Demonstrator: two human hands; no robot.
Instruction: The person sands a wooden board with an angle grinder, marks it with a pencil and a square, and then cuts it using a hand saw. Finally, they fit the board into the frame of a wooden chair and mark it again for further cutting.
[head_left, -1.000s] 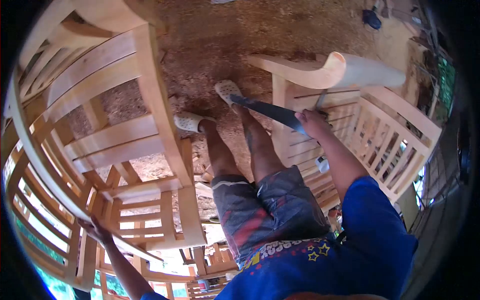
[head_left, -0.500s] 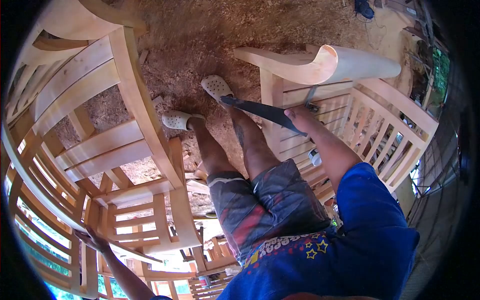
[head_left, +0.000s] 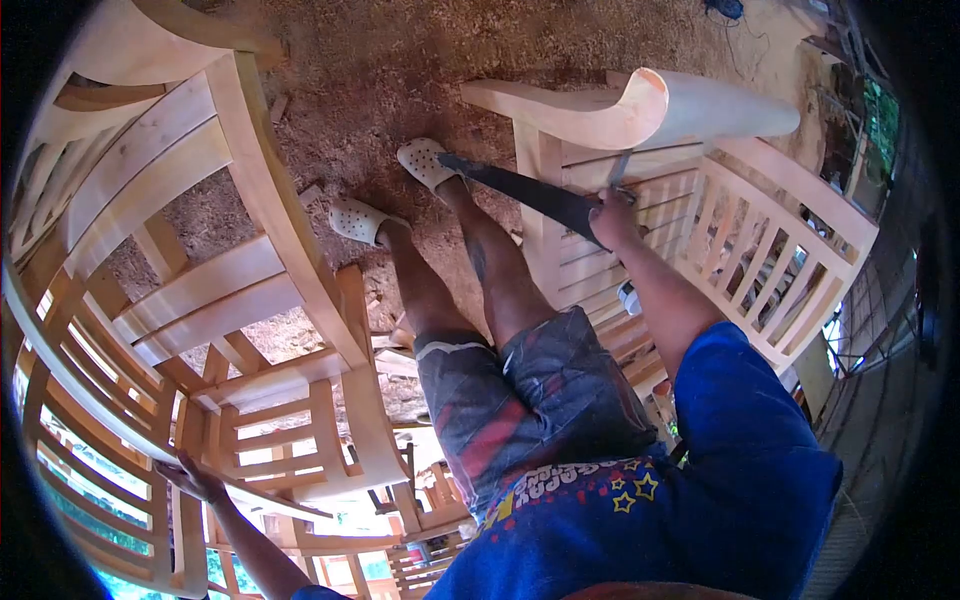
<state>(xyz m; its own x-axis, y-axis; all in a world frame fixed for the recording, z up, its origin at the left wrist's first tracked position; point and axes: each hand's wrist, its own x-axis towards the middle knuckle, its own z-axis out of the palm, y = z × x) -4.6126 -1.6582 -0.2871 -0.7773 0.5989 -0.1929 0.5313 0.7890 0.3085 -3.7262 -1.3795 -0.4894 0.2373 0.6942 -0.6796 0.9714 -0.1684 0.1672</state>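
Note:
My right hand [head_left: 617, 220] is wrapped round the grip of a handsaw [head_left: 535, 193]. Its dark, tapering blade points away to the left, over my right shin and clog. The saw's handle is mostly hidden by my fingers. Low on the left, my left hand [head_left: 193, 479] grips the edge of a long, thin wooden board [head_left: 95, 400], which looks curved in this wide view. The board runs past a pale wooden chair frame [head_left: 285, 220] with slatted sides. Parts of my left fingers are hidden behind the board.
A wooden armchair [head_left: 570, 118] with a rolled armrest and slatted back stands on the right, a small white container [head_left: 628, 298] by its slats. Wood shavings and offcuts cover the ground [head_left: 370, 70]. More slatted furniture [head_left: 430, 555] stands at the bottom, and a dark object [head_left: 724, 8] lies at the top.
My right hand and the saw have shifted slightly up, with the wrist turned a little. My left hand stays on the board; the view has moved slightly.

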